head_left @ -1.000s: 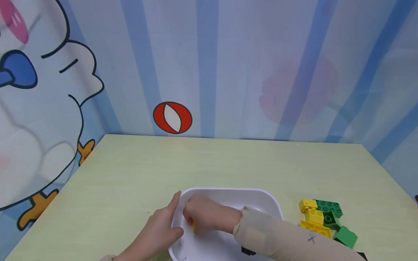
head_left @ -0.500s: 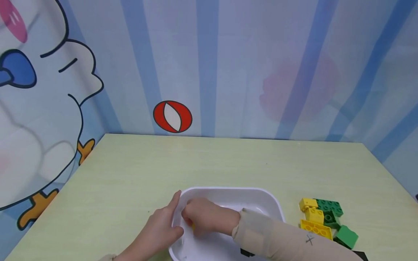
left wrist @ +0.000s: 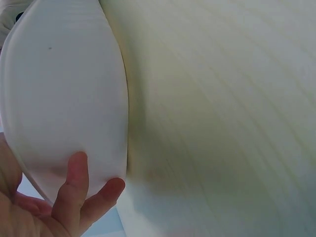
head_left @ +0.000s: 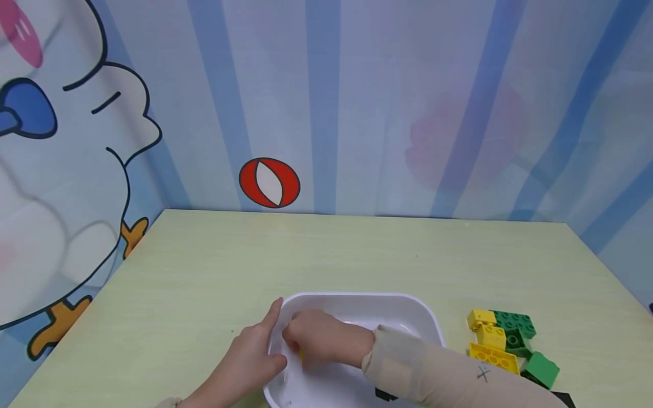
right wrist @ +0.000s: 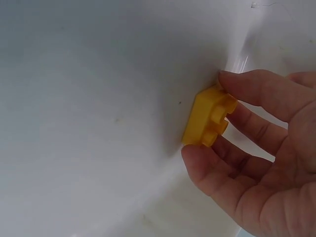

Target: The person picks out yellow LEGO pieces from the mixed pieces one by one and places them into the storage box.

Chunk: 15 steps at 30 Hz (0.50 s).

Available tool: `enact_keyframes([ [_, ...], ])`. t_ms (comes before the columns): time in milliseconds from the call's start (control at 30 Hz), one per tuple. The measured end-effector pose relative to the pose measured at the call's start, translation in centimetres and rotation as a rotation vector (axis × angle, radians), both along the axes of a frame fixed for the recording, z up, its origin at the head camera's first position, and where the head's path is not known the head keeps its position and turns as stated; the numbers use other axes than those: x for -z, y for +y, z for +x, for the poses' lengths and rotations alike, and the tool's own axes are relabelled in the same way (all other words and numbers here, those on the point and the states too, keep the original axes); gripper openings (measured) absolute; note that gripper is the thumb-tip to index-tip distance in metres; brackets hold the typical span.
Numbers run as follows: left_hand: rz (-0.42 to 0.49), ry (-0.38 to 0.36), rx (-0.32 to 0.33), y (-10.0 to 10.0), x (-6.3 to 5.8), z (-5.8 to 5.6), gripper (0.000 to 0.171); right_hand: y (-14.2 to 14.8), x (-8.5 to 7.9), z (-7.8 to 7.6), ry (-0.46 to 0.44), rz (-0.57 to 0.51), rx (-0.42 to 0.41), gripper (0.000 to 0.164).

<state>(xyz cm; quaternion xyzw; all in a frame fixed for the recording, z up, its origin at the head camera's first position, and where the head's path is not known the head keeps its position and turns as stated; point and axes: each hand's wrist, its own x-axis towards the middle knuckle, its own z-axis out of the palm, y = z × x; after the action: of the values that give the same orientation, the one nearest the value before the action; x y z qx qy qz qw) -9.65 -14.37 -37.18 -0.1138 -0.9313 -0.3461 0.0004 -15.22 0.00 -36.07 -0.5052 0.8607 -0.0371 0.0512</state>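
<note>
A white plastic tub (head_left: 367,309) stands at the front of the table. My left hand (head_left: 250,351) grips its left side, thumb over the rim and fingertips against the outer wall (left wrist: 74,84) in the left wrist view. Inside the tub, my right hand (head_left: 323,337) reaches to the left end. Between thumb and fingertips it pinches a small yellow toy building brick (right wrist: 202,118), studs turned toward the palm, close against the white surface. Only a sliver of this brick shows in the head view. A black piece (head_left: 385,395) lies in the tub, partly hidden by the right sleeve.
Right of the tub lies a cluster of bricks: several yellow ones (head_left: 492,338), a green studded brick (head_left: 514,323) and other green pieces (head_left: 542,370). A black piece (head_left: 564,399) sits nearer me, partly behind the sleeve. A printed fabric wall (head_left: 357,113) borders the table (head_left: 224,272).
My right hand and sleeve have shifted very slightly left within the tub, with the pinch on the yellow brick kept. The left hand's grip on the tub looks the same.
</note>
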Motion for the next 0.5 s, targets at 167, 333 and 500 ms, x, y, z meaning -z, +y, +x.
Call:
enact_keyframes([
  [167, 0.001, 0.006, 0.004, 0.03, 0.0, 0.03, 0.082, -0.04, -0.04, 0.01, -0.008, 0.013, 0.011, 0.021],
  [333, 0.002, -0.008, -0.001, 0.01, -0.07, 0.02, 0.082, 0.0, -0.18, 0.03, -0.004, 0.009, 0.0, 0.021],
  [500, -0.001, -0.013, -0.005, 0.01, -0.14, 0.02, 0.082, 0.14, -0.36, 0.05, 0.005, 0.0, -0.02, 0.021],
])
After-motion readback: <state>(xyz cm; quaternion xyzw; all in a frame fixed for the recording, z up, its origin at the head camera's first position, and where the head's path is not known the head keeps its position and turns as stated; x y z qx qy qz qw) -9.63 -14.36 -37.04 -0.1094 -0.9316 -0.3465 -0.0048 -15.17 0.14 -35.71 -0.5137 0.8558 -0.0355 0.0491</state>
